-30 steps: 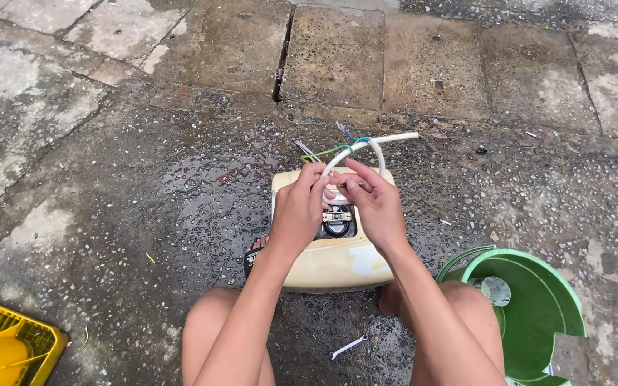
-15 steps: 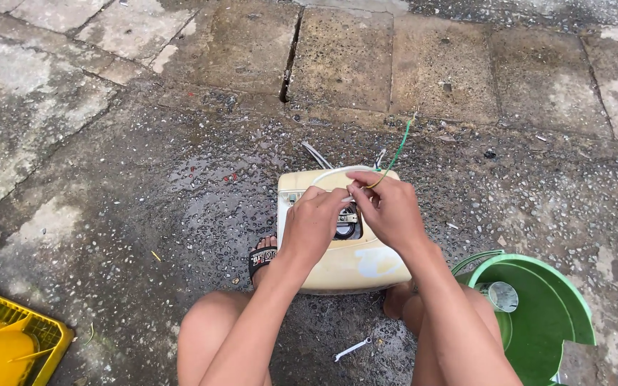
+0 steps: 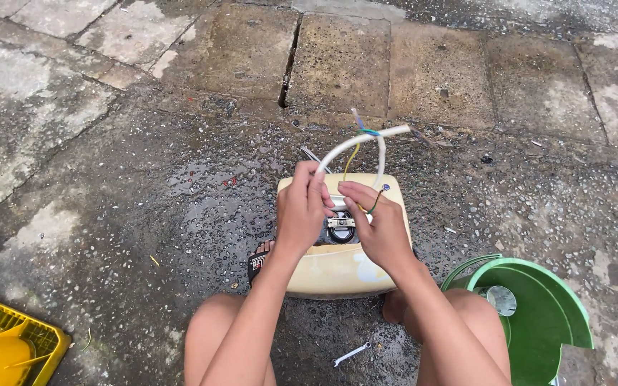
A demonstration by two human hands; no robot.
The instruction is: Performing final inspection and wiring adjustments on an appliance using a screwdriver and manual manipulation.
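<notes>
Casing lying on wet paving between the knees, metal fitting exposed, left hand pinched on white cable at 12 o'clock, right hand closed on loose wires, wiring apparently unfinished, spanner idle at 6

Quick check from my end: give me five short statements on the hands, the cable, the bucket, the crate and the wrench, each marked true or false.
1. Both hands, left hand and right hand, work on top of the cream appliance housing. True.
2. The white cable lies flat on the ground. False: it arches up above the housing, coloured wires showing at its end.
3. The green bucket is by the right knee. True.
4. The yellow crate sits at the top right. False: it is at the bottom left.
5. The right hand holds the small wrench. False: it lies on the wet ground between the legs.
</notes>
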